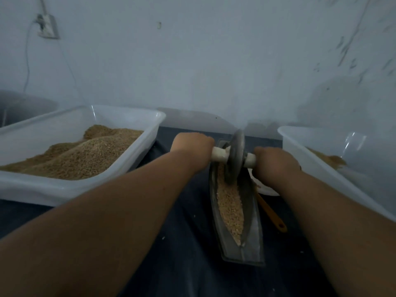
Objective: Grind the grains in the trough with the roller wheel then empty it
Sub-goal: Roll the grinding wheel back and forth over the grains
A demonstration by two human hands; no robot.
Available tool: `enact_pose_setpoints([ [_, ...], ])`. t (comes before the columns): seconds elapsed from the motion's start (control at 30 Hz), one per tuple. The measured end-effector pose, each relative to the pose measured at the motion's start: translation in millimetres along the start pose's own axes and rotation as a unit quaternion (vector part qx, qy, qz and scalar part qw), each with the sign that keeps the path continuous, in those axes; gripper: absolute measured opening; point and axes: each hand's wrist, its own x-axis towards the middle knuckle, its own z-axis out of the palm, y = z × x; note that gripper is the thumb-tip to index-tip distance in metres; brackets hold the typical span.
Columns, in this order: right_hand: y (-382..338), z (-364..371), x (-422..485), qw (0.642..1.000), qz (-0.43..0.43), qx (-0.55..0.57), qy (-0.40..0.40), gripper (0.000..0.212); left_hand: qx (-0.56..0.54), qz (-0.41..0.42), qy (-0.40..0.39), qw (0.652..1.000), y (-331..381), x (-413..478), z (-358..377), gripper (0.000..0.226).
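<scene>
The trough (256, 230) lies on the dark-covered desk (188, 236), between two pale plastic tubs and a little right of centre. It is a grey, boat-shaped piece. Its long axis runs from the person toward the wall, with the far end leaning slightly left. The inner channel narrows to a point at the near end. Pale grains (230, 205) fill the channel from that point up to the roller wheel (234, 159).

The wheel is a dark grey disc that stands on edge in the far half of the trough, with its rim down in the grains. Its white axle (219, 154) crosses the trough from left to right, square to the long axis.

The left grip (192, 144) is curled round the left end of the axle. The right grip (273, 161) is closed round the right end, and both forearms are stretched forward.

The left tub (70, 189) holds a heaped mound of brown grain (75, 156). The right tub (355, 146) shows a smaller patch of the same stuff against its wall. An orange handle (272, 213) lies just beside the trough's right edge, angled toward the person. A white dish (267, 190) shows beneath the right wrist.

A socket (47, 26) with a trailing cable is fixed high on the left of the wall.
</scene>
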Motion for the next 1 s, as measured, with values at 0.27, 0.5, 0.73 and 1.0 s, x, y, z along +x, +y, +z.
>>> enact_pose_setpoints([
  [0.27,-1,-9,-44,0.99,-0.035,-0.041,-0.128,0.015,-0.057,0.028,-0.087,0.994,-5,-74,-9,0.027],
  [0.5,-1,-20,-50,0.989,-0.088,-0.092,-0.077,0.002,-0.059,0.016,-0.105,0.993,-5,-69,-7,0.019],
  [0.73,-4,-11,4,0.999,-0.017,-0.03,-0.039,0.021,-0.024,-0.004,-0.005,1.0,-11,-1,14,0.015],
  [1.0,-10,-10,10,0.991,-0.066,-0.107,0.045,0.017,-0.075,-0.049,-0.039,0.995,-17,-7,31,0.018],
])
